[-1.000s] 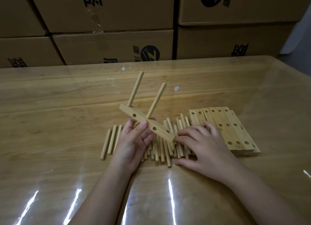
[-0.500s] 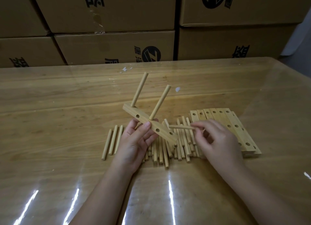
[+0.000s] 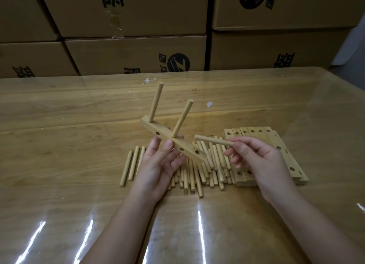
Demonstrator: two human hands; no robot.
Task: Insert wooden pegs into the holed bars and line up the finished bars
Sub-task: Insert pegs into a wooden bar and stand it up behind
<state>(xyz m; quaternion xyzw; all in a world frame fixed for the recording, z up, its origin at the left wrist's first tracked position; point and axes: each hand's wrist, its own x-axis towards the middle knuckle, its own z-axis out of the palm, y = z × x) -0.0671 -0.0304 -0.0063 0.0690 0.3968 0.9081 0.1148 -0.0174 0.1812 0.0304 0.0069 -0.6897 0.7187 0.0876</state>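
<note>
A long pale wooden bar with a row of round holes [image 3: 173, 143] is held above the table, in the middle of the view. Its long axis runs diagonally, from the far left down to the near right, and the holed face is turned upward and toward the camera. Two round wooden pegs are seated in it: the first peg [image 3: 156, 102] stands in the hole at the far left end, and the second peg [image 3: 182, 118] stands in the third hole. Both are tilted a little to the right at the top. Three holes are seen empty, one between the two pegs and two near the right end.

The bar is gripped by the left hand [image 3: 160, 165] from below, with the thumb laid on the holed face and the fingers curled behind it. A single loose wooden peg [image 3: 214, 140] is pinched by the right hand [image 3: 258, 161] between the thumb and the fingertips. This peg lies almost horizontal, and its free end is pointed to the left, toward the bar, but it is not touching the bar.

On the glossy wooden table [image 3: 59, 145] a heap of loose wooden pegs [image 3: 201, 170] is spread under both hands. A stack of unfilled holed wooden bars [image 3: 262, 145] is lying to the right of the heap, partly hidden by the right hand. Brown cardboard boxes with black print [image 3: 134, 54] are stacked behind the table.
</note>
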